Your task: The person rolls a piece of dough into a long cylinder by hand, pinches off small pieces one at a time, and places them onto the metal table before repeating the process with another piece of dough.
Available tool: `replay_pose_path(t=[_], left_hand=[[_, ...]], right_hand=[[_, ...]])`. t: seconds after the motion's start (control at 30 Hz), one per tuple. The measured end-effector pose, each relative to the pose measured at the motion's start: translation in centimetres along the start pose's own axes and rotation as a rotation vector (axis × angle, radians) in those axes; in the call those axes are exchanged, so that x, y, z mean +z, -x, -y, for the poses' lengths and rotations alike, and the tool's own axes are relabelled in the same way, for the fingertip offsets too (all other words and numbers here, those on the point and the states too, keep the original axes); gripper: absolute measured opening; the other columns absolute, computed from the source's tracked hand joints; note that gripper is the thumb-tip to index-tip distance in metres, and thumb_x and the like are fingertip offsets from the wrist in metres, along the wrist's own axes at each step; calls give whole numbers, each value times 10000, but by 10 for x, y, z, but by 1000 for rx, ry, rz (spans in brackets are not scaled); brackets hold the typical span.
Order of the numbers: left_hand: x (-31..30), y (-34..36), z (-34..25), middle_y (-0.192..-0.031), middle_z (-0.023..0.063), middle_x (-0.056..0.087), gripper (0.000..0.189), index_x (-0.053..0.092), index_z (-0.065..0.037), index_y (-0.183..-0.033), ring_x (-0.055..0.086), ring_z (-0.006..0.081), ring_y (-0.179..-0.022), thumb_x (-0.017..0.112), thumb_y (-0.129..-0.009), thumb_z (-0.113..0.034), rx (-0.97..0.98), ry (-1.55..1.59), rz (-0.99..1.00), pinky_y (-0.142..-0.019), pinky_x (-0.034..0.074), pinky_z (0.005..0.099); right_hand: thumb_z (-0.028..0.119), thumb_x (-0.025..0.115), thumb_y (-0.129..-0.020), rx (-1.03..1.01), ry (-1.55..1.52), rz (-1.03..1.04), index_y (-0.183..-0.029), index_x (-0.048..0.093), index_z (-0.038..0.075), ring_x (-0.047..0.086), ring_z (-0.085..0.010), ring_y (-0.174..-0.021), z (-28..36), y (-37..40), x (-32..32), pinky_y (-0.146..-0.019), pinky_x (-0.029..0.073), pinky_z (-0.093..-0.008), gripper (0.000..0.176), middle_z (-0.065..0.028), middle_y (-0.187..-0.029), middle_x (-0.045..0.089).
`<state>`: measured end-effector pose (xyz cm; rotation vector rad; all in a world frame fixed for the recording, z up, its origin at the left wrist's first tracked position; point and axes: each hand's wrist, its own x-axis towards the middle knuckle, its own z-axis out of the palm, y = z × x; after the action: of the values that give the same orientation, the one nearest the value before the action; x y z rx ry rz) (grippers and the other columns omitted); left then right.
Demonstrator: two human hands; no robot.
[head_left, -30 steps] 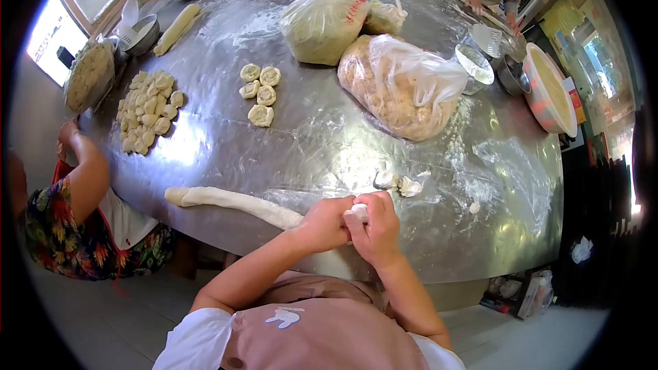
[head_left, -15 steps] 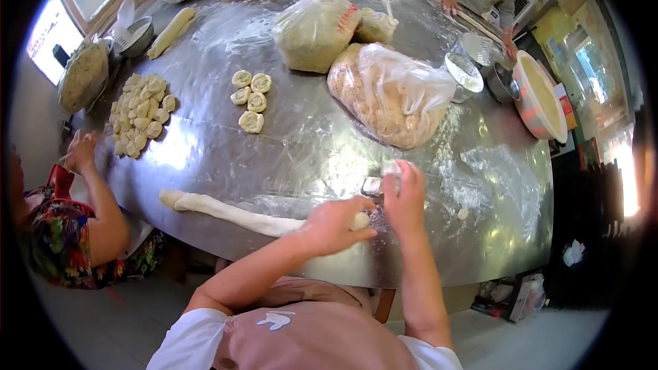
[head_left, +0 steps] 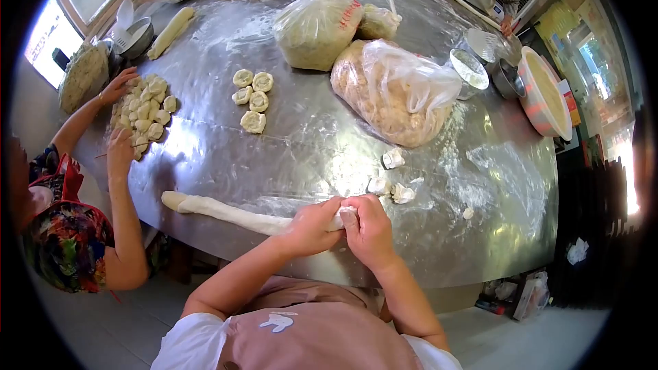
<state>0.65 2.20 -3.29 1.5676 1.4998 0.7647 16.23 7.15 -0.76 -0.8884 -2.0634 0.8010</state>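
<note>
A long rope of white dough [head_left: 226, 212] lies along the near edge of the table, its right end inside my hands. My left hand [head_left: 310, 228] is wrapped round the rope near that end. Against it, my right hand [head_left: 370, 231] is closed on the tip of the same rope, thumb on top. Just beyond my hands lie three small torn dough pieces: one piece [head_left: 393, 158] farther off, another piece [head_left: 378, 186] nearer, and a third piece [head_left: 403, 194] beside it.
Beyond are a large bag of brownish dough [head_left: 384, 96], a bag of greenish filling [head_left: 317, 31] and several round rolled pieces [head_left: 252, 122]. On the left, a co-worker's hands [head_left: 120, 144] touch a pile of dough lumps [head_left: 144, 106]. Bowls, including a big basin [head_left: 545, 92], stand right.
My right hand has come back left from the loose pieces and closed on the rope's end beside my left hand. The left co-worker's hands have reached onto the dough pile.
</note>
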Motion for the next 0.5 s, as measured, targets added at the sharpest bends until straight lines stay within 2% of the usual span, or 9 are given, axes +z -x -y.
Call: replay_pose_path(t=[0.1, 0.2, 0.3, 0.33, 0.4, 0.43, 0.47, 0.5], left_hand=[[6, -6, -6, -930, 221, 687, 330, 598, -41, -1125, 654, 444, -893, 666, -827, -165, 97, 108, -87, -760, 520, 498], [4, -9, -27, -960, 235, 676, 307, 639, -50, -1099, 645, 451, -910, 673, -812, -152, -22, 54, 19, -787, 522, 484], [14, -18, -27, -939, 228, 681, 260, 652, -52, -1061, 646, 449, -890, 665, -832, -174, 35, -61, 43, -773, 519, 481], [16, -18, -33, -943, 218, 684, 229, 666, -50, -1016, 643, 445, -880, 670, -856, -214, 53, 33, 7, -762, 517, 479], [18, -18, -47, -930, 197, 693, 235, 668, -63, -1010, 658, 425, -876, 695, -888, -262, 133, 142, 125, -770, 523, 469], [17, -14, -56, -921, 189, 696, 244, 670, -67, -1010, 665, 418, -876, 706, -894, -278, 236, 242, 193, -775, 526, 465], [14, -11, -72, -929, 167, 697, 291, 653, -89, -1091, 682, 380, -904, 739, -884, -276, 176, 223, 286, -804, 529, 457], [16, -15, -69, -932, 166, 695, 334, 630, -104, -1137, 683, 375, -911, 751, -876, -273, 149, 159, 235, -813, 529, 456]], right_hand=[[156, 723, -893, -39, 41, -69, -985, 611, 44, 597, -303, -730, 9, -4, 0, -624, 485, -381, 183, -118, -853, 587], [158, 734, -879, 12, 164, -104, -936, 602, 49, 598, -314, -717, 5, 0, -6, -613, 482, -392, 181, -120, -829, 585], [185, 756, -866, 19, 209, -215, -900, 603, 66, 610, -327, -698, -22, 2, -11, -609, 505, -405, 197, -136, -849, 594], [216, 755, -869, 39, 235, -244, -886, 596, 63, 615, -345, -739, -34, 0, -14, -649, 507, -429, 221, -145, -854, 604], [245, 749, -874, 163, 397, -247, -910, 614, 52, 618, -355, -792, -67, -8, -30, -699, 509, -444, 239, -149, -885, 612], [260, 746, -876, 231, 475, -244, -922, 623, 46, 620, -361, -818, -77, -8, -40, -723, 509, -451, 251, -150, -900, 616], [268, 738, -882, 268, 452, -257, -965, 626, 40, 622, -364, -862, -81, -5, -51, -762, 509, -451, 267, -154, -938, 626], [277, 730, -887, 287, 429, -257, -1008, 629, 35, 623, -367, -906, -85, -7, -62, -800, 508, -452, 288, -157, -975, 635]])
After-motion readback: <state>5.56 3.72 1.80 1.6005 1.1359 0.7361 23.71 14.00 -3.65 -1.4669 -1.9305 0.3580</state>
